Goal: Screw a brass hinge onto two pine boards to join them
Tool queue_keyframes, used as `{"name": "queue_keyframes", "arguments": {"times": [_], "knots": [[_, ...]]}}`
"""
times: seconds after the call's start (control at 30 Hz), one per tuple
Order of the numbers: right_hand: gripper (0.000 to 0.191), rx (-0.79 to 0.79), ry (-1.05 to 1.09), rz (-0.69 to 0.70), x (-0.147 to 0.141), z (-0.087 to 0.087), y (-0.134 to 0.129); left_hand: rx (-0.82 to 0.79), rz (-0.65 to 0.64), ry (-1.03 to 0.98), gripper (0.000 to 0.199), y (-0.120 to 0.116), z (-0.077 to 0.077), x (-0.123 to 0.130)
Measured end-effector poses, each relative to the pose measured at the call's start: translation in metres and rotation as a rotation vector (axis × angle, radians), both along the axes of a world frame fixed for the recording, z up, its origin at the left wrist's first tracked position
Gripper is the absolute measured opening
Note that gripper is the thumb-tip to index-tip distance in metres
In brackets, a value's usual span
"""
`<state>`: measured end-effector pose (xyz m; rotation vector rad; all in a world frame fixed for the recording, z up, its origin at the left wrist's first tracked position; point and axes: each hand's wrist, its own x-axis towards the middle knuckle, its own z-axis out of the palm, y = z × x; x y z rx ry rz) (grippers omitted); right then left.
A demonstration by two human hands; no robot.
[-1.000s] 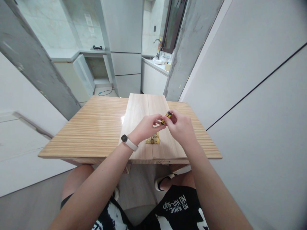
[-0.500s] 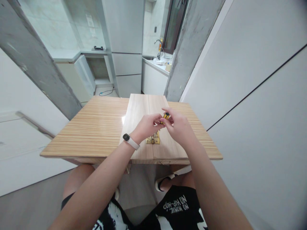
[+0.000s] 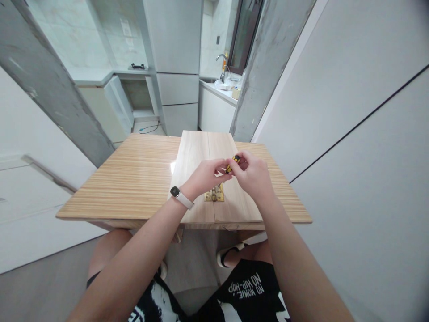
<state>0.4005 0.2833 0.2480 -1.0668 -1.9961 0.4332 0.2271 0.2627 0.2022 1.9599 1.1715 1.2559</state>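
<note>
left of mid-frame, my left hand point(image 3: 208, 175) curls its fingertips to the tool's point(image 3: 236, 158) lower end; whether they pinch it, i can't tell. just below, the packet point(image 3: 214, 194) lies on the board point(image 3: 194, 152), probably for easy reach. rightward, my right hand point(image 3: 253, 173) pinches the tool aslant above the board, likely for control.

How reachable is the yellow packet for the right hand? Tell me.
Probably yes: the yellow packet lies close by, its near side uncovered, though the right hand holds a black-and-yellow object.
</note>
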Motion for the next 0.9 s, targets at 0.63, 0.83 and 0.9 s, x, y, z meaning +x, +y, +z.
{"name": "queue_keyframes", "arguments": {"times": [0.63, 0.83, 0.9], "knots": [[0.021, 0.011, -0.092, 0.137, 0.020, 0.000, 0.004, 0.012, 0.026, 0.060, 0.008, 0.002, 0.001, 0.001], [0.015, -0.050, 0.018, 0.103, 0.016, -0.004, 0.004, 0.012, 0.016, 0.045, 0.019, 0.000, 0.004, 0.003], [0.013, -0.051, 0.035, 0.061, 0.013, -0.003, 0.002, 0.016, 0.013, 0.027, 0.021, 0.001, 0.003, 0.004]]}}
